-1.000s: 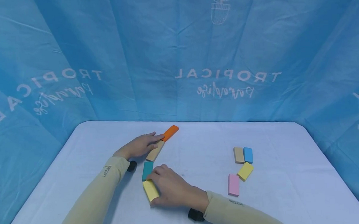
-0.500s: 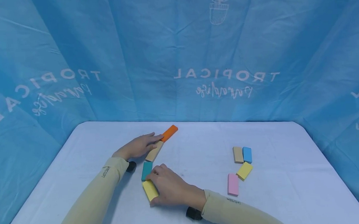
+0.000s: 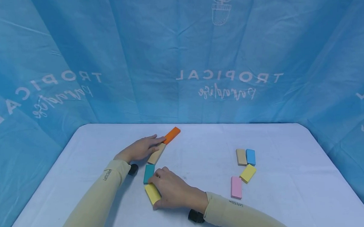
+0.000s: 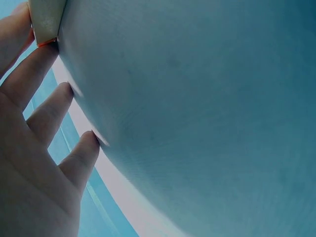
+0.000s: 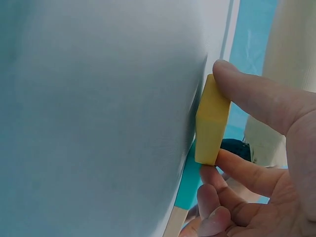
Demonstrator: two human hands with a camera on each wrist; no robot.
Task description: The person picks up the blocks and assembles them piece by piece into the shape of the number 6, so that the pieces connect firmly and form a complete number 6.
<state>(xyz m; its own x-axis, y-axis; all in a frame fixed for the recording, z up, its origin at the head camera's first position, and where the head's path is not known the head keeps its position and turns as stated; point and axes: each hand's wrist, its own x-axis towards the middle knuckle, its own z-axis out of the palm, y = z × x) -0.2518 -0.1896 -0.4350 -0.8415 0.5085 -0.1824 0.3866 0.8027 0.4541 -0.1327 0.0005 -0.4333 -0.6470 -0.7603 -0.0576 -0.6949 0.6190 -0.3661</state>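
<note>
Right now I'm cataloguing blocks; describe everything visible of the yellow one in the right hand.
The yellow block is plain, rectangular, seemingly painted wood, lying broad face up, slantwise, on the white tablecloth. The right hand pinches it by its ends; its far end meets or nearly meets the teal block.

Yellow block, teal block, orange block (white-lettered blue backdrop)

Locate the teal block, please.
Left of centre in the head view, the teal block lies between a beige block and the yellow block the right hand holds.
</note>
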